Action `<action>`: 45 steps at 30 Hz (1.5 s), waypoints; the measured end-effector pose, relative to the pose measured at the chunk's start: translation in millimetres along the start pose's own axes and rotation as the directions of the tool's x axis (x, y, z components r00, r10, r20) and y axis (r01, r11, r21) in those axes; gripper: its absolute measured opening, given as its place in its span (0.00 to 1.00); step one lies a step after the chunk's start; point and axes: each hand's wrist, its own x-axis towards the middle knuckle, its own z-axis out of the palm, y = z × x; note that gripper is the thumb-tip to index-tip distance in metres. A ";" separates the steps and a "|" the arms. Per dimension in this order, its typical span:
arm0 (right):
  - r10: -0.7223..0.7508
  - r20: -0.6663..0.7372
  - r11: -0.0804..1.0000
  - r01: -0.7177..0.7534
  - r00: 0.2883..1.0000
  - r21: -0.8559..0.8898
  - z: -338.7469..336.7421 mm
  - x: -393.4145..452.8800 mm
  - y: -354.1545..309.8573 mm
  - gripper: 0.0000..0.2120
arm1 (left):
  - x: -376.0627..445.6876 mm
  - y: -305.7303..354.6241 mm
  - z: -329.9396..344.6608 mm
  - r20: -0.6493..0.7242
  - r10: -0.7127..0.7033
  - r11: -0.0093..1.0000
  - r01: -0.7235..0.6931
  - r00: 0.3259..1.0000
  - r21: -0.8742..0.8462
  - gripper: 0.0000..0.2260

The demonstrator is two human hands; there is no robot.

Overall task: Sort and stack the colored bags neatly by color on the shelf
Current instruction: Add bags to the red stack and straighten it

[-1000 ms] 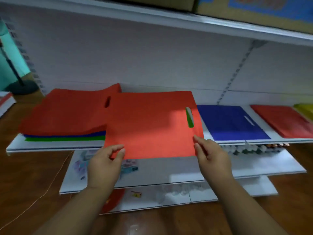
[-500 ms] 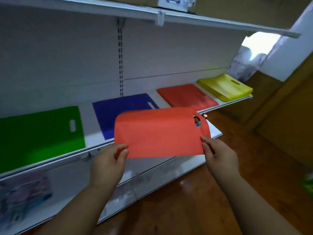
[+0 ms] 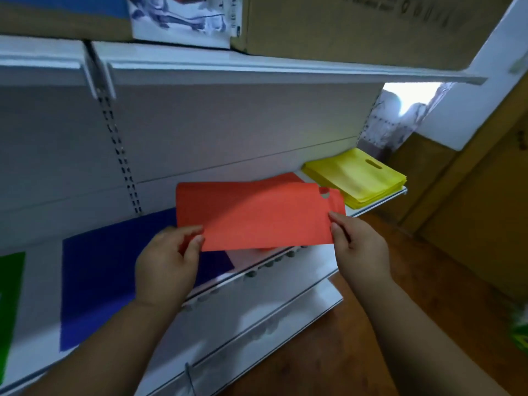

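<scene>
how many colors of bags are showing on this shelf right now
4: green at far left, blue next, red held in both hands over the red pile, yellow stack at right. More may sit outside the view.

Green bag cut off by left edge; red stack mostly hidden behind held orange-red bag; box print up top blurred.
</scene>
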 end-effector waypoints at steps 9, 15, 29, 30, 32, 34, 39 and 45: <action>0.069 0.344 0.995 -0.038 0.936 -0.096 56.3 94.6 101.8 0.15 | 23.2 23.7 109.0 0.188 -0.136 0.946 0.072 0.973 0.315 0.08; -0.011 0.542 0.984 0.104 0.840 -0.141 85.4 155.3 155.7 0.15 | 23.8 54.0 167.1 0.168 -0.278 0.872 0.176 0.946 0.457 0.08; -0.171 0.647 0.892 0.396 0.743 -0.219 106.0 193.1 194.3 0.14 | 23.9 77.1 217.2 0.109 -0.280 0.680 0.117 0.954 0.723 0.09; -0.202 0.637 0.895 0.405 0.744 -0.189 105.7 190.8 190.4 0.14 | 21.7 77.1 216.9 0.099 -0.282 0.674 0.124 0.954 0.729 0.09; -0.267 0.618 0.903 0.417 0.739 -0.108 105.2 185.2 179.5 0.13 | 15.4 76.5 214.9 0.084 -0.272 0.678 0.129 0.959 0.724 0.09; -0.316 0.602 0.908 0.418 0.733 -0.033 103.5 178.8 163.3 0.13 | 7.4 78.4 209.7 0.066 -0.250 0.710 0.137 0.966 0.691 0.07; -0.491 0.559 0.864 0.455 0.668 0.216 99.6 151.7 92.6 0.16 | -11.2 83.8 172.5 -0.027 -0.206 0.816 0.186 0.978 0.547 0.12; -0.712 0.441 0.698 0.490 0.546 0.521 99.2 70.0 -31.8 0.21 | -76.8 57.1 69.2 -0.170 -0.318 0.800 0.361 0.933 0.479 0.16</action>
